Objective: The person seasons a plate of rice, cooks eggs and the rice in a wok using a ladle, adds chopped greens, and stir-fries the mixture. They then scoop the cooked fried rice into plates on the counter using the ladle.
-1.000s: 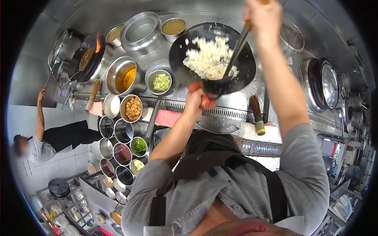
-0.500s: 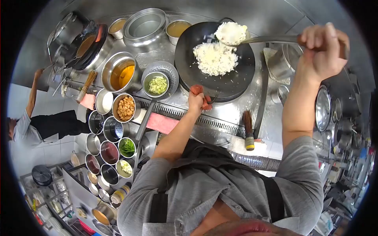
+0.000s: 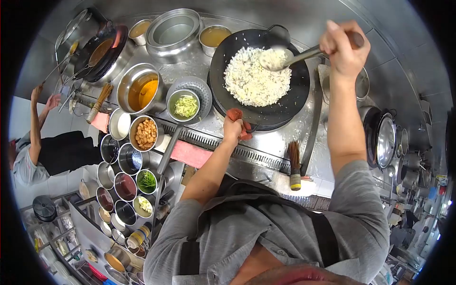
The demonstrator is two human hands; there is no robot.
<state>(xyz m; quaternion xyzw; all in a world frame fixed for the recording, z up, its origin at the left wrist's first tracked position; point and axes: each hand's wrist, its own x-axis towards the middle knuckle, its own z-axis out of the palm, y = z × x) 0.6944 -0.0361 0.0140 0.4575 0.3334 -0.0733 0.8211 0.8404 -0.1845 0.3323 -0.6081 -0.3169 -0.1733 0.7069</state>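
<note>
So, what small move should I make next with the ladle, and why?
I'd probably sweep the ladle through the rice to spread it: your right hand has the ladle's bowl over the rice, bare wok shows all around, and your left hand grips a red cloth at the near rim.

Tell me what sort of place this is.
Likely a restaurant kitchen: a big wok of rice on a steel counter, many metal pots of ingredients alongside, and a second person over to the left.
</note>
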